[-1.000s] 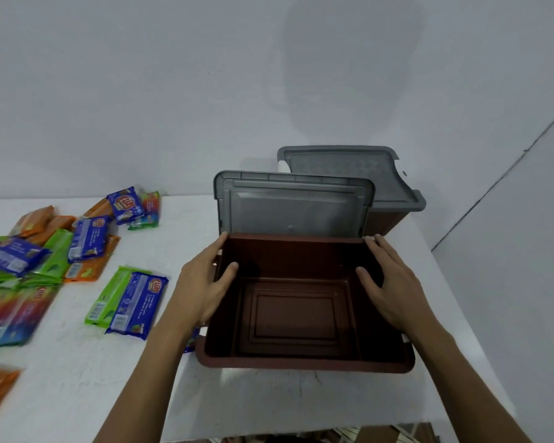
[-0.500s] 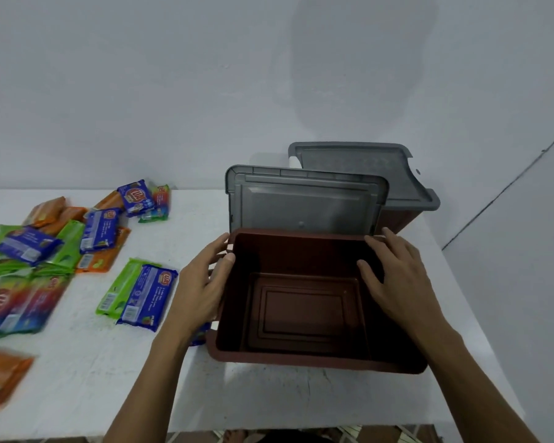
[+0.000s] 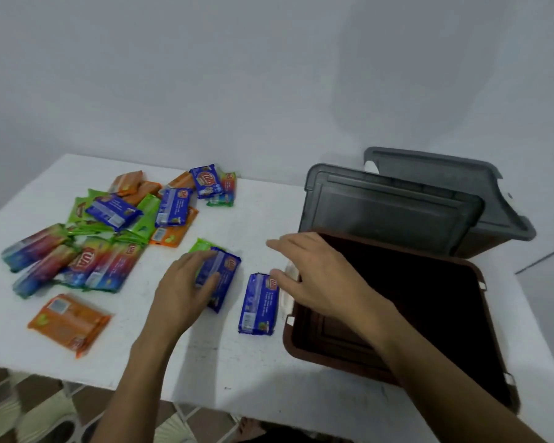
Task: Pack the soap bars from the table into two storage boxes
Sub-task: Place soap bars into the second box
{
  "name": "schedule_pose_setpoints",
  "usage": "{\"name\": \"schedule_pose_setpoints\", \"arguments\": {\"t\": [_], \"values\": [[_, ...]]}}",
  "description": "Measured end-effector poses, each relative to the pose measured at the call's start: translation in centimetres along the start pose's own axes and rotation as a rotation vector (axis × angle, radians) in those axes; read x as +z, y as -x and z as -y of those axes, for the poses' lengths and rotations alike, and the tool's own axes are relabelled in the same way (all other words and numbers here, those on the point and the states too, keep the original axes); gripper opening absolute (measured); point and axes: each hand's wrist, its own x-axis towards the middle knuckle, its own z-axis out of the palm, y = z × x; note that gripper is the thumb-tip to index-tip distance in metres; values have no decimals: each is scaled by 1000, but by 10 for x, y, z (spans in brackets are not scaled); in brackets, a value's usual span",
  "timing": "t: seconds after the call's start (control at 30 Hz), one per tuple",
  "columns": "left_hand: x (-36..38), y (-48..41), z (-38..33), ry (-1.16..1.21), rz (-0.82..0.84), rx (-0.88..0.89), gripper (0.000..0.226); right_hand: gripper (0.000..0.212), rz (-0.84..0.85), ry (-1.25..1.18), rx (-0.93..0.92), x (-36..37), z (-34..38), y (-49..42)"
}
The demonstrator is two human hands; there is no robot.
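An open brown storage box point(image 3: 317, 357) stands at the table's right, its grey lid point(image 3: 390, 209) tipped up behind it. A second box with a grey lid point(image 3: 445, 174) on top sits further back. My left hand point(image 3: 186, 292) lies flat on a blue soap bar point(image 3: 227, 273), which overlaps a green soap bar point(image 3: 200, 245); the bar rests on the table. My right hand point(image 3: 311, 276) hovers with fingers spread over the box's left rim, just right of another blue soap bar point(image 3: 258, 305). A heap of soap bars point(image 3: 115, 225) in blue, green, orange and rainbow wrappers covers the left side.
A single orange soap bar point(image 3: 68, 324) lies near the white table's front edge point(image 3: 205, 391). Tiled floor point(image 3: 29, 410) shows below that edge. A plain wall rises right behind the table and the boxes.
Both hands have left the brown box's side rims and moved left. The left one now rests on a blue bar; the right is over the left rim. The view turned left.
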Motion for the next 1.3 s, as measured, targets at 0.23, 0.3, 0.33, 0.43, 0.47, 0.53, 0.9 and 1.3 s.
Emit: {"name": "schedule_pose_setpoints", "arguments": {"t": [0.23,0.3,0.33,0.43,0.47,0.53,0.9,1.3], "values": [[11,9,41,-112,109,-19,66,67,416,341,-75,34,27,-60],[16,11,47,-130,120,16,78,78,554,415,-59,44,33,-73],[18,12,50,-140,120,32,82,81,618,433,-45,48,36,-78],[24,13,53,-167,105,48,89,86,773,440,4,60,44,-88],[25,13,54,-171,92,55,90,87,808,437,19,65,46,-90],[28,13,54,-186,72,65,91,90,834,437,41,75,48,-92],[41,13,49,-239,-25,58,78,102,806,477,9,90,42,-98],[12,8,28,194,-25,-148,48,29,565,116,-147,14,20,-95]]}}
